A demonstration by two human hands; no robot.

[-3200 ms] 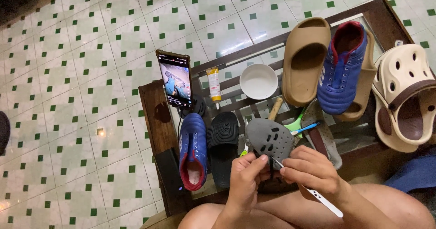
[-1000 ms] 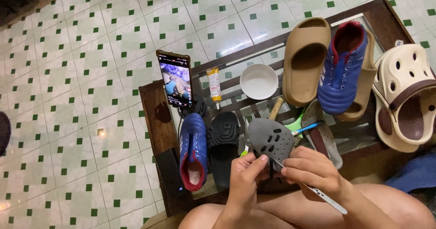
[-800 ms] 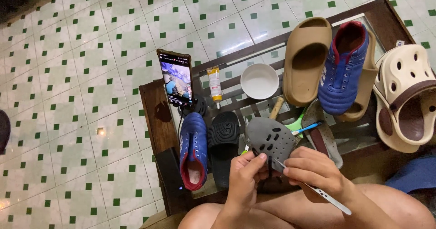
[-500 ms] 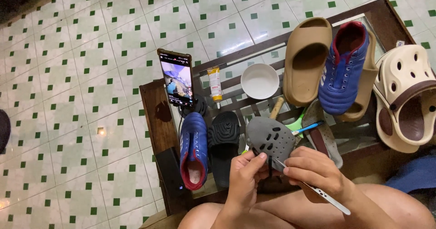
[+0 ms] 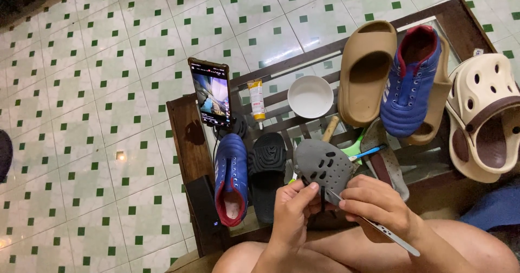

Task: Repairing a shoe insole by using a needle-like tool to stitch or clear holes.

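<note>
A grey perforated clog (image 5: 323, 166) rests over my lap at the table's near edge. My left hand (image 5: 291, 214) pinches its near edge, fingers closed on the rim. My right hand (image 5: 376, 208) grips a thin metal tool (image 5: 385, 233) whose tip meets the clog's edge beside the left fingers. A dark thread or strip runs down from the clog between the two hands.
On the glass-topped wooden table (image 5: 186, 145) stand a propped phone (image 5: 210, 93), a glue tube (image 5: 256, 100), a white bowl (image 5: 310, 96), two blue shoes (image 5: 231, 177) (image 5: 409, 83), a black slide (image 5: 267, 172), a tan slide (image 5: 366, 71) and a cream clog (image 5: 487, 121). Green-dotted tiled floor lies beyond.
Both hands stay on the grey clog; the fingers and the tool shift only slightly against its edge. Nothing else moved.
</note>
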